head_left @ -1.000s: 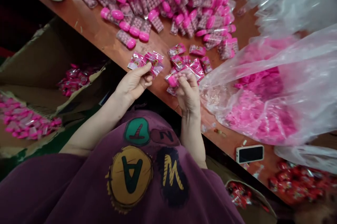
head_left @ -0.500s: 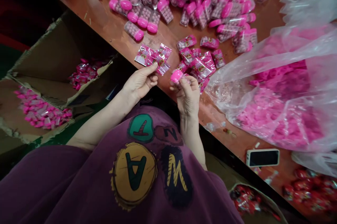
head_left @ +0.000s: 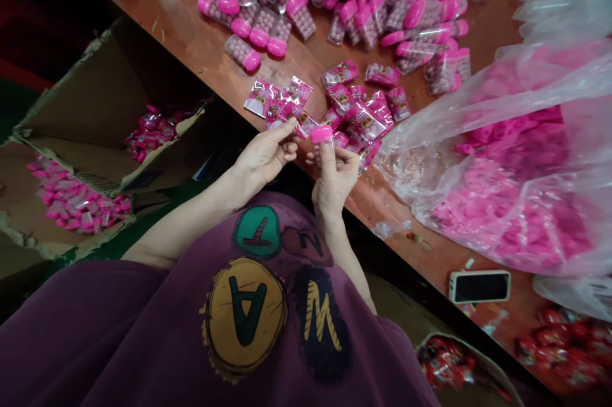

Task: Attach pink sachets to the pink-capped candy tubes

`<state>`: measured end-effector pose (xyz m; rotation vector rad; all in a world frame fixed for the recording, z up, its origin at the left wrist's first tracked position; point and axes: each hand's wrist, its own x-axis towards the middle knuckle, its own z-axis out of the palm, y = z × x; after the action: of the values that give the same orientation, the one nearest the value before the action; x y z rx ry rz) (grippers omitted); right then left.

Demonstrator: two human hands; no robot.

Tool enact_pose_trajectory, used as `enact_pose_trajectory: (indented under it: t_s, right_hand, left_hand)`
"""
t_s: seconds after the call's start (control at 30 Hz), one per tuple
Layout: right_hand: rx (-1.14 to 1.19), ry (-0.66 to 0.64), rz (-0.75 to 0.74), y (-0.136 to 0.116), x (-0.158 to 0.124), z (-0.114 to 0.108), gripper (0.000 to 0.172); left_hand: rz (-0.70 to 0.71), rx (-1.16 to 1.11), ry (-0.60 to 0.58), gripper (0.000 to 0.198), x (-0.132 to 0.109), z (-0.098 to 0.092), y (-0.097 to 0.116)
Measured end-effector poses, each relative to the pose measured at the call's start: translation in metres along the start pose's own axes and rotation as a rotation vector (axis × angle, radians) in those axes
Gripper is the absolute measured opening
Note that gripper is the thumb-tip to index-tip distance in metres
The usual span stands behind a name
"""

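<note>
My left hand (head_left: 268, 157) is closed in a pinch, thumb and forefinger on a small pink printed wrapper (head_left: 306, 125). Close beside it, my right hand (head_left: 336, 178) grips a small clear bottle with a pink cap (head_left: 322, 134), cap end up; the fingers hide much of the bottle. Just beyond my left hand lie several flat pink wrappers (head_left: 261, 97). A small pile of pink-wrapped bottles (head_left: 366, 120) sits on the table past my right hand.
A heap of pink-capped bottles filled with pale balls (head_left: 262, 29) covers the table's far side. At right are a plastic bag of pink caps (head_left: 511, 203), a phone (head_left: 479, 286) and red packets (head_left: 568, 346). An open cardboard box (head_left: 71, 94) stands left, below the table edge.
My left hand has shifted slightly right with the wrapper, which now shows close to the bottle. My right hand has turned the bottle so its cap points more upright.
</note>
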<state>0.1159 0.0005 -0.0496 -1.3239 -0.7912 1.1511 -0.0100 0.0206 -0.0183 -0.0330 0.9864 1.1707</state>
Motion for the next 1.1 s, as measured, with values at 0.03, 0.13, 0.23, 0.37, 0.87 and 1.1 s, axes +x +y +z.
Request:
enact_pose_trajectory:
  t_s: [0.03, 0.13, 0.23, 0.37, 0.87, 1.1]
  right_hand:
    - [0.005, 0.010, 0.005, 0.001, -0.001, 0.000, 0.044]
    - [0.025, 0.016, 0.009, 0.001, -0.004, -0.001, 0.046]
    - [0.021, 0.003, 0.026, 0.000, -0.008, -0.003, 0.045]
    - [-0.002, 0.022, 0.021, 0.001, -0.008, -0.007, 0.048]
    - [-0.035, -0.079, 0.012, 0.003, -0.018, -0.013, 0.045]
    - [-0.050, -0.119, -0.055, -0.001, -0.020, -0.009, 0.045]
  left_hand:
    - [0.001, 0.001, -0.006, 0.031, 0.000, 0.000, 0.000]
    - [0.020, 0.001, -0.019, 0.030, 0.002, 0.001, -0.003]
    - [0.050, 0.012, -0.006, 0.031, 0.003, 0.001, -0.006]
    - [0.047, 0.062, -0.012, 0.033, 0.000, 0.001, -0.009]
    - [0.050, 0.203, -0.150, 0.032, -0.012, -0.002, -0.008]
    - [0.037, 0.242, -0.202, 0.032, -0.007, -0.005, -0.012]
